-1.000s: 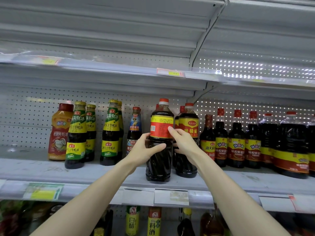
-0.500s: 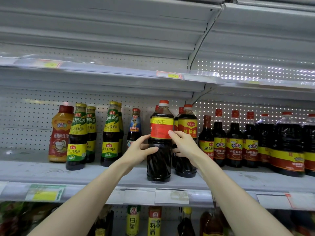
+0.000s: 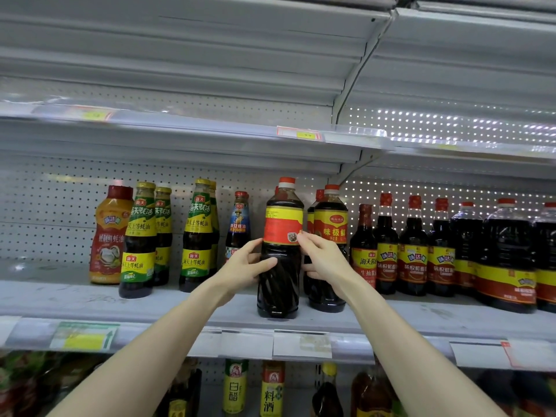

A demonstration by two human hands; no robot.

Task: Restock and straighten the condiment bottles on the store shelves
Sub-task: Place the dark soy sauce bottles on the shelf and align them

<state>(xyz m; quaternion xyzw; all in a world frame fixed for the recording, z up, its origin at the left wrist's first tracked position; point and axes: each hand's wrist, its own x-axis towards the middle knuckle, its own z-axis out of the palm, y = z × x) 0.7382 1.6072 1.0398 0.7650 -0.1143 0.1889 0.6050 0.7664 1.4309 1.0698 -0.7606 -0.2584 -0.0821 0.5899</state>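
Fingers [image 3: 254, 246] grip the dark bottle [image 3: 278, 291] upright, cap [image 3: 286, 182] topmost.

The centre soy sauce bottle [image 3: 278, 284] is showing glossy, ribbed clear plastic, its label [image 3: 282, 225] shining smooth. The shelf [image 3: 75, 299] is looking like matt, scuffed grey painted metal. The near price strip [image 3: 246, 344] is glinting as clear plastic.

Even, cool store light; bright pinpoints glare through the perforated back panel [image 3: 451, 124] up and right of the fingers [image 3: 310, 245]. Shelf edges [image 3: 180, 123] bow; corners blur.
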